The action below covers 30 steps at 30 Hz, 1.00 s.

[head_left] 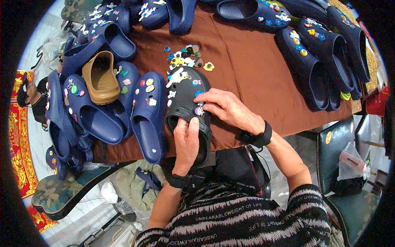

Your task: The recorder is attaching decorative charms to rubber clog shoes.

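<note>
Clog of black foam (184, 101), toe pointing away, extends ahead of my left grip (186, 140), which clasps its opening's edge; a small purple-and-white charm (199, 111) sits at my right grip (228, 108), the nearer; whether pinched, I cannot tell.

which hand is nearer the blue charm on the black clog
Right. The right hand has its fingertips right beside the blue charm; the left hand is farther off, at the foot opening of the black clog.
</note>
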Available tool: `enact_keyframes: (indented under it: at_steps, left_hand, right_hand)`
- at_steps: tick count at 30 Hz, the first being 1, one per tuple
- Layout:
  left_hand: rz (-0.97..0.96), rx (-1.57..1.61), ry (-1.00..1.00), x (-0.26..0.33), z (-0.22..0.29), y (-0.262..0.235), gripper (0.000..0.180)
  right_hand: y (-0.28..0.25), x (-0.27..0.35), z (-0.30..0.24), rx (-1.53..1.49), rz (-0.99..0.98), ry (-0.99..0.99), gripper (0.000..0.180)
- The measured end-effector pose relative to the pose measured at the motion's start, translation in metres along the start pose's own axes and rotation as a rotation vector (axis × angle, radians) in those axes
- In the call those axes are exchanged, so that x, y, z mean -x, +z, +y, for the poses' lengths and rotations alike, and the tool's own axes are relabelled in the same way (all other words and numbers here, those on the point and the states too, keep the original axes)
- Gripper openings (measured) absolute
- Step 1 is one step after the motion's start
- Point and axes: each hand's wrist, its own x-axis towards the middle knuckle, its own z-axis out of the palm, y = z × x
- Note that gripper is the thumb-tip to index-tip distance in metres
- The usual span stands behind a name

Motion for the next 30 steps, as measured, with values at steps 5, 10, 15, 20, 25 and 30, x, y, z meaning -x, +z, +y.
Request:
enact_keyframes:
  at_steps: [5, 10, 15, 20, 25, 30]
  left_hand:
    - [-0.014, -0.061, -0.016, -0.002, 0.003, 0.002, 0.036]
    - [0.033, 0.006, 0.058, -0.002, -0.003, 0.005, 0.036]
    - [0.029, 0.016, 0.067, -0.001, 0.0, 0.007, 0.037]
    - [0.028, 0.022, 0.063, 0.0, -0.001, 0.008, 0.037]
    - [0.022, -0.005, 0.028, -0.001, -0.002, 0.006, 0.037]
    - [0.032, 0.103, 0.014, -0.005, 0.002, 0.014, 0.036]
  right_hand:
    - [-0.002, 0.0, 0.003, -0.04, -0.001, 0.032, 0.026]
    - [0.001, 0.001, -0.004, 0.028, 0.016, 0.066, 0.026]
    - [-0.002, -0.002, -0.01, 0.211, 0.061, -0.001, 0.023]
    - [0.0, -0.001, -0.005, 0.207, 0.067, -0.034, 0.021]
    - [-0.001, 0.001, -0.016, -0.095, 0.069, 0.312, 0.021]
    - [0.002, 0.005, -0.007, -0.005, 0.117, 0.174, 0.02]
